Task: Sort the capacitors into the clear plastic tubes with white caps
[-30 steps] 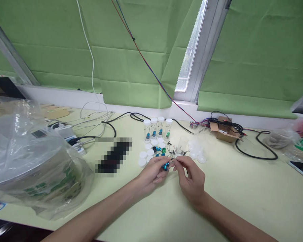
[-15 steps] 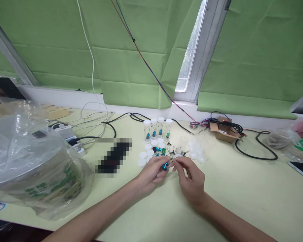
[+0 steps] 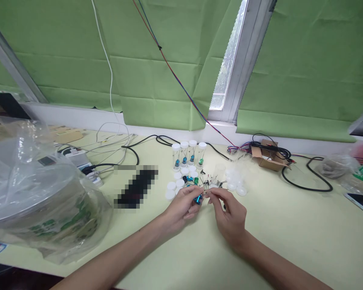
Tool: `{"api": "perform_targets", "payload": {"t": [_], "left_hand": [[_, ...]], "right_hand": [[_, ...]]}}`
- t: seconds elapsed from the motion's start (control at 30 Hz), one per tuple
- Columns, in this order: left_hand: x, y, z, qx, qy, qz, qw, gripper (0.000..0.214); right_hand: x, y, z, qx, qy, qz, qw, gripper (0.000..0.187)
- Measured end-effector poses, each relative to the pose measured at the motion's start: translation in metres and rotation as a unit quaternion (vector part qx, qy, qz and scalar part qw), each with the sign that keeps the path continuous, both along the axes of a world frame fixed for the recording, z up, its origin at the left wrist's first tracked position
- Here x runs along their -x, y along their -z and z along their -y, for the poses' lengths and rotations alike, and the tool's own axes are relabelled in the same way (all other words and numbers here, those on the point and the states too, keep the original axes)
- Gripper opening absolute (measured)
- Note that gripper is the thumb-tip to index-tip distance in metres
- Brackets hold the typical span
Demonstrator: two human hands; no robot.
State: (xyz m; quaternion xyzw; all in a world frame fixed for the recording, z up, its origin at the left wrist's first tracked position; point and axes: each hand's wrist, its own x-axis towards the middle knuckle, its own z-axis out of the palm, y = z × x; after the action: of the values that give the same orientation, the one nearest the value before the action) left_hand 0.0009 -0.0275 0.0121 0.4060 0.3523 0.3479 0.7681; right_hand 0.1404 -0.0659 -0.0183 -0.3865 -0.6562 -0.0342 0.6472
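My left hand [image 3: 183, 205] pinches a small blue metal part [image 3: 197, 198] between thumb and fingers. My right hand [image 3: 228, 211] meets it from the right, its fingertips closed on a thin wire lead [image 3: 206, 193] sticking out of that part. Both hands hover just above the pale yellow table [image 3: 290, 233]. Right behind them lies a scatter of blue, green and black small parts [image 3: 191, 179] and white caps [image 3: 171, 190]. Several capped clear vials [image 3: 188, 155] holding blue and green parts stand in a row further back.
A large clear plastic bag over a round container [image 3: 39, 197] fills the left. A black device [image 3: 136, 187] and a power strip [image 3: 78, 159] lie mid-left. Black cables and a small cardboard box [image 3: 266, 157] sit at the back right; a phone [image 3: 361, 201] lies at the right edge.
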Motion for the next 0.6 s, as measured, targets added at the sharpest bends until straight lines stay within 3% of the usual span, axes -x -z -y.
{"api": "perform_targets", "payload": {"t": [0.6], "left_hand": [[-0.0006,0.0021,0.0006,-0.012,-0.006,-0.007,1.000,0.025]], "right_hand": [[-0.0017,0.0044,-0.0032,-0.013,-0.013,-0.018,1.000,0.024]]}}
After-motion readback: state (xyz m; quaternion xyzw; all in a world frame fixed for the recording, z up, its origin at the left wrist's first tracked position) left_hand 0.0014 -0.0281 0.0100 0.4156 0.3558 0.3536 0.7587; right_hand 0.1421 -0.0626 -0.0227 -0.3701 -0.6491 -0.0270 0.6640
